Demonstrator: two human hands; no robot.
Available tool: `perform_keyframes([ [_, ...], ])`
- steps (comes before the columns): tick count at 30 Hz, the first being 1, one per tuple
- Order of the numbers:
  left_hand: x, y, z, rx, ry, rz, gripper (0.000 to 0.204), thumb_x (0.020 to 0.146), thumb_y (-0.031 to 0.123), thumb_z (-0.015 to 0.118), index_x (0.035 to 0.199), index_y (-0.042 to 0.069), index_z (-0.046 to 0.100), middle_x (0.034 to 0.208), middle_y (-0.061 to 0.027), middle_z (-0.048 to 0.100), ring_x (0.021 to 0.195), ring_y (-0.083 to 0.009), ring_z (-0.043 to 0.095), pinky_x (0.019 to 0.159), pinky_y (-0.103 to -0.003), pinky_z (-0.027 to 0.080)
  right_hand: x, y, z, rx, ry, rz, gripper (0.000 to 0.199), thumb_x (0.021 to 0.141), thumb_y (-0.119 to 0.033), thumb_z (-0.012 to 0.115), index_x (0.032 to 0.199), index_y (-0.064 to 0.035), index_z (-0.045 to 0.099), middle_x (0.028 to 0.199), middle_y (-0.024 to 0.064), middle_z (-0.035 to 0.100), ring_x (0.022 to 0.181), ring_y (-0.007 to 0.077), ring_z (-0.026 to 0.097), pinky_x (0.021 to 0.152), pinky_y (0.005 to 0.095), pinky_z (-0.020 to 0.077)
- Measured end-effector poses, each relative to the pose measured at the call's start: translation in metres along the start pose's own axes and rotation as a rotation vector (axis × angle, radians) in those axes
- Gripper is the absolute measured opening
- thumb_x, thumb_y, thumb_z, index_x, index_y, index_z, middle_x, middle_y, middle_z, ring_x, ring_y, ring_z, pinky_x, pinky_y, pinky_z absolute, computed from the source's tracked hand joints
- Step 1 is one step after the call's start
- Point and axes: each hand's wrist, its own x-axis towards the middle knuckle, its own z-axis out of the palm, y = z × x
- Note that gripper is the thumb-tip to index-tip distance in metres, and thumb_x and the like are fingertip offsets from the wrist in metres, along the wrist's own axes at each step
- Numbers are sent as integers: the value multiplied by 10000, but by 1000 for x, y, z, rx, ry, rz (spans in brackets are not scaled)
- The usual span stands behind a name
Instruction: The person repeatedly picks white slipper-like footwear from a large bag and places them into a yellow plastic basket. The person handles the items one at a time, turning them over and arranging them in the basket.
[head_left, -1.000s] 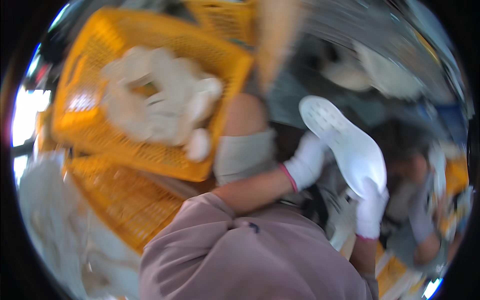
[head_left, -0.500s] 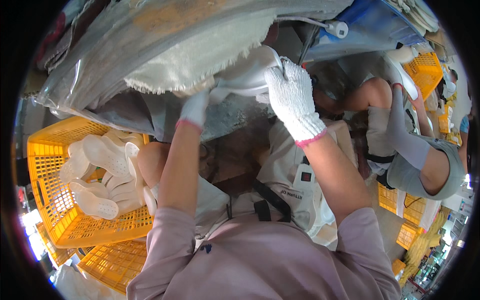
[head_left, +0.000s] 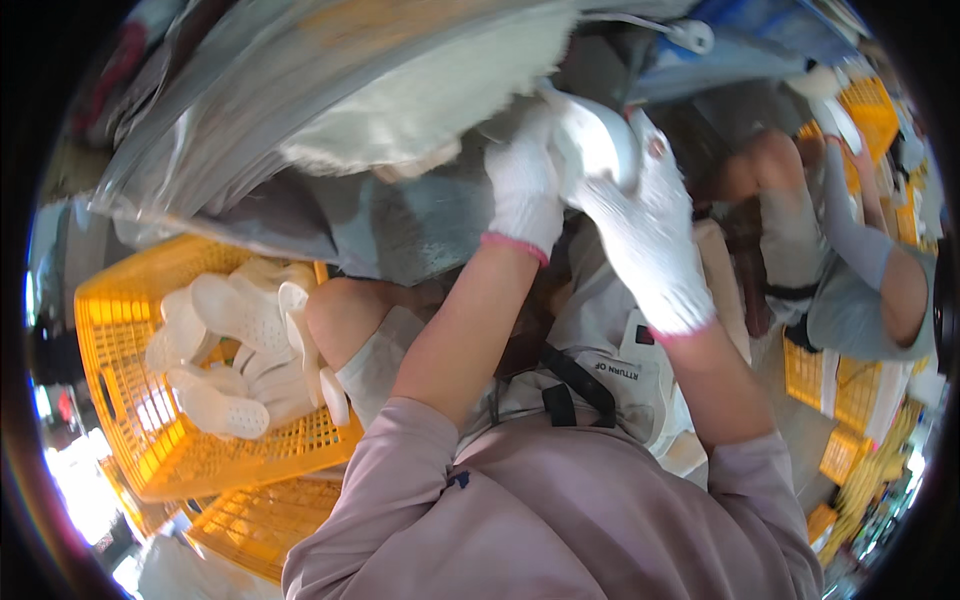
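Though left fingers (head_left: pixel 533 135) blur, their grip unclear, right fingers (head_left: pixel 655 172) hold a white sole (head_left: pixel 598 142).

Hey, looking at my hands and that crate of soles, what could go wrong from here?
Your left hand looks close to the frayed cloth; if that cloth moves, it might catch your hand.
The held sole looks smooth and could slip from your gloved right hand.
The outermost sole sits at the right rim of the crate and might fall if bumped.
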Motion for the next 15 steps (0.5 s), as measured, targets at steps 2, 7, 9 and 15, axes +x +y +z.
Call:
perform_keyframes([
  [2,24,1,-1,255,-53,-49,449,974,299,787,1279,-14,683,1186,-78,709,1018,-196,695,894,-318,560,15,6,2,-292,95,-127,640,845,-311,760,1336,61,585,1155,290,728,1062,412,737,921,467,583],
  [7,51,81,-68,1188,-80,38,722,1049,535,608,1503,-25,569,1408,-134,676,1281,-264,646,1102,-394,491,80,57,30,-298,-18,-78,547,818,-371,726,1114,88,690,1026,346,723,1015,494,711,893,512,578],
  [9,30,122,-88,1797,-32,-77,713,1041,462,657,1540,-29,522,1464,-136,640,1314,-255,619,1124,-367,467,97,65,38,-431,-58,-240,527,818,-387,706,1030,95,722,993,344,727,1001,496,715,897,509,578],
  [15,-41,96,-79,1095,-440,-170,521,863,378,890,1166,-22,752,1013,-52,774,869,-129,700,810,-333,579,81,12,57,52,-60,128,500,831,-306,771,1103,106,692,1032,332,732,970,502,724,859,489,577],
])
